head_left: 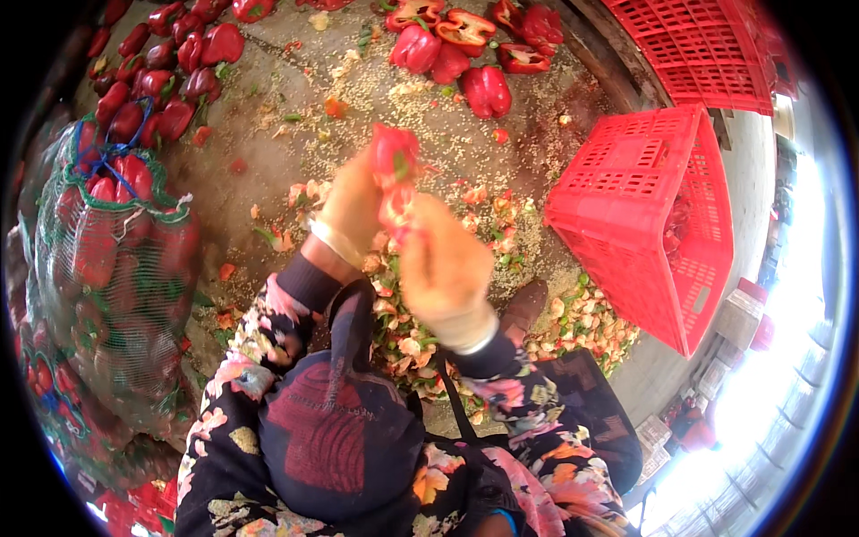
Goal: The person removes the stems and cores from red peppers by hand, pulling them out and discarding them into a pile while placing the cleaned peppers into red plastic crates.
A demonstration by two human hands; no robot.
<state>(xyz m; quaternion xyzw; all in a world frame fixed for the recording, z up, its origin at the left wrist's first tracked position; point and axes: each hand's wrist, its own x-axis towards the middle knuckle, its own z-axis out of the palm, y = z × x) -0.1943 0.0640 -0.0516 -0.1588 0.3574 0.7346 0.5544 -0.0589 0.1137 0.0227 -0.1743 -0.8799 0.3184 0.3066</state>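
In front of me my left hand [353,204] is closed round a red bell pepper [394,150], which is held up above the floor. The pepper's lower part looks pale and cut open, though motion blurs it. Close against that lower part, my right hand [447,264] is closed, its fingers curled; what it grips is hidden by the blur. Pale cores and trimmings [407,345] lie in a heap below my hands. Several cut red pepper halves [465,29] rest on the floor beyond, towards the right.
A red plastic crate [617,183] lies tipped at the right, with red pieces inside; another red crate [693,49] stands behind it. On the left are a green mesh sack [116,268] full of red peppers and a pile of whole peppers [161,80]. Seeds litter the concrete floor [277,107].
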